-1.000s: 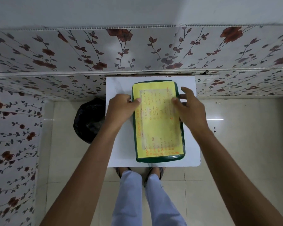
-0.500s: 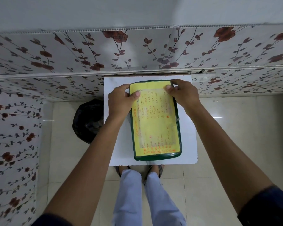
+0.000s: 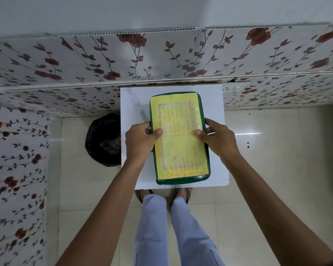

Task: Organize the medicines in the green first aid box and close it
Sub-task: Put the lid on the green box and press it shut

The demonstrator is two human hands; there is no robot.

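Note:
The green first aid box (image 3: 182, 180) lies flat on a small white table (image 3: 135, 104), its lid down and covered by a yellow sheet with orange handwriting. My left hand (image 3: 140, 141) grips the box's left edge at mid-length, thumb on the lid. My right hand (image 3: 218, 140) grips the right edge at the same height, thumb pressed on the yellow sheet. No medicines are visible; the inside of the box is hidden.
A black bin (image 3: 104, 140) stands on the tiled floor just left of the table. Floral wall panels run behind the table and along the left side. My legs and sandalled feet are under the table's near edge.
Both hands have slid from the far corners of the lid back toward me to the middle of the box's long sides. The box has stayed in place.

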